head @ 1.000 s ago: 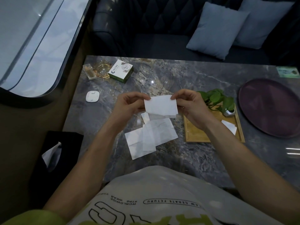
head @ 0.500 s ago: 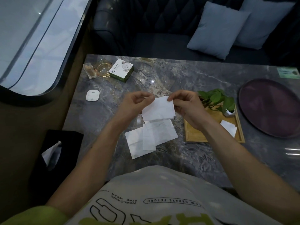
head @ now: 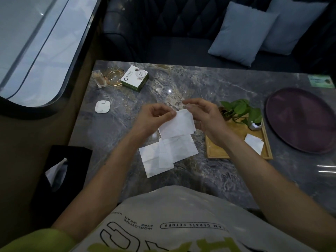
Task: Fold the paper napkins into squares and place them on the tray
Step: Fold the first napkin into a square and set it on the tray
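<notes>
Currently the left hand (head: pixel 154 118) pinches the held napkin (head: pixel 177 125) at its top-left corner, above the loose napkins (head: pixel 169 154). Just right of that grip, the right hand (head: pixel 206 120) is loosely spread (contact unclear). Further right, the wooden tray (head: pixel 215 150) carries one folded napkin (head: pixel 254 144).

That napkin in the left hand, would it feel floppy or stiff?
Probably floppy and very light: the napkin hangs slanted from one corner pinched by the left hand. Likely creases easily: the loose napkins on the table show fold lines.
</notes>
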